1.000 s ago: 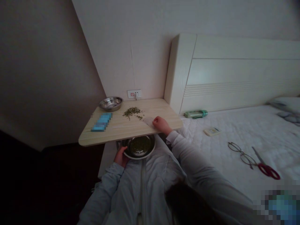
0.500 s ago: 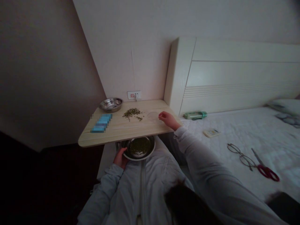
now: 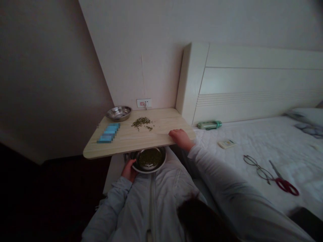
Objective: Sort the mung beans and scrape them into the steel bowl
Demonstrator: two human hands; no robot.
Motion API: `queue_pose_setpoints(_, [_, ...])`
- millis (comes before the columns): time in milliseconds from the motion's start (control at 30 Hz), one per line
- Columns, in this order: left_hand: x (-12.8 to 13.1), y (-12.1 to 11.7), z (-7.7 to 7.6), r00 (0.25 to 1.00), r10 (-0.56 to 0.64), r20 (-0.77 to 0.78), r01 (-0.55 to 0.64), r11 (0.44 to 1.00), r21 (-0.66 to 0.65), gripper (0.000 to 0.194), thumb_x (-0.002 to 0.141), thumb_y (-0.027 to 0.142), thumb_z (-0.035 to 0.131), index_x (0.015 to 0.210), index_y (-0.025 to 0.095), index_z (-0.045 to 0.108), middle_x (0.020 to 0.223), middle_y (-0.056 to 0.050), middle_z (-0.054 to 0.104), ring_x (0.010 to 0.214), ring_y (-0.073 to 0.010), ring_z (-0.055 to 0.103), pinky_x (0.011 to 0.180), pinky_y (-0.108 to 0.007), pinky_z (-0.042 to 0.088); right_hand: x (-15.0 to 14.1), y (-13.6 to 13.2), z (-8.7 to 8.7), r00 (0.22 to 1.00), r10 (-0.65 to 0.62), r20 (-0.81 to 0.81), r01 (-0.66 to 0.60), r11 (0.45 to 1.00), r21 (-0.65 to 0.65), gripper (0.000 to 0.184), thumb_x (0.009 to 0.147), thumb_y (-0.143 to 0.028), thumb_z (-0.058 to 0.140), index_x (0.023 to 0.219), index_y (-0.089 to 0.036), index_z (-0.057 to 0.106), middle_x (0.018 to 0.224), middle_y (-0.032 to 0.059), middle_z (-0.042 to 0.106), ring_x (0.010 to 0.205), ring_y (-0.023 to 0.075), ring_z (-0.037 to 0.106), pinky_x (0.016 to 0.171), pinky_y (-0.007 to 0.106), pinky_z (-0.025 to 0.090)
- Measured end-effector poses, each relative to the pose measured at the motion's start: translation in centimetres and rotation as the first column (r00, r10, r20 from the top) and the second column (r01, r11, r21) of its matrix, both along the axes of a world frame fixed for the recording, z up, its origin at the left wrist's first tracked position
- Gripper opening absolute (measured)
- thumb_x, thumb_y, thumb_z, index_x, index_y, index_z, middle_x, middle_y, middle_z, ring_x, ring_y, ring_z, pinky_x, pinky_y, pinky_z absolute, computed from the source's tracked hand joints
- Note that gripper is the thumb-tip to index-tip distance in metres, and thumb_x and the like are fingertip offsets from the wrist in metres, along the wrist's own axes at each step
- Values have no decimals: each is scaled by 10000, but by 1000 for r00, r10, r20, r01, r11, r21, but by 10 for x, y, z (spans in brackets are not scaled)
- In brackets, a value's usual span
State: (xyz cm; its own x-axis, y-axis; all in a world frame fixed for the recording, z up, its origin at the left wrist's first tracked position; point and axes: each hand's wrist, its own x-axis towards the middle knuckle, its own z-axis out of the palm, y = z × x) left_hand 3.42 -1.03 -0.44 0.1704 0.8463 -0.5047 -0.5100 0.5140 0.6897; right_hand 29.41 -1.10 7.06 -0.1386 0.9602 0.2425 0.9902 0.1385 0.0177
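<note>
Evidently, taking the wood-grained tabletop as a dial with twelve at the wall, the person's left hand grips a stainless-steel bowl at about six, below the near edge, clasping the bowl's own eight o'clock side. Small green bits lie in it. A scattered green pile lies near the dial's centre. The right hand is low at three, fingers bent; from where I stand I cannot tell whether they pinch anything. Another steel bowl stands between ten and eleven. On the bed, toward four, lie eyeglasses and red-handled scissors.
</note>
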Motion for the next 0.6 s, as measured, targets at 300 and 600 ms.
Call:
queue_pose_setpoints(300, [0,0,1,1000,14,-20,-14,1000,-1,177,731,113,452,653,121,610,534,-36,641,586,-157,626,589,-260,504,12,27,-1,996,-61,61,62,998,-11,215,827,-183,354,920,-170,547,952,90,613,888,193,538,733,289,306])
queue_pose_setpoints(600, [2,-3,6,999,17,-49,-17,1000,5,190,731,113,444,626,126,602,530,-36,639,617,-178,632,579,-283,513,17,37,6,971,-209,-118,221,970,104,245,850,-244,338,952,-180,552,989,70,615,892,171,534,757,268,325])
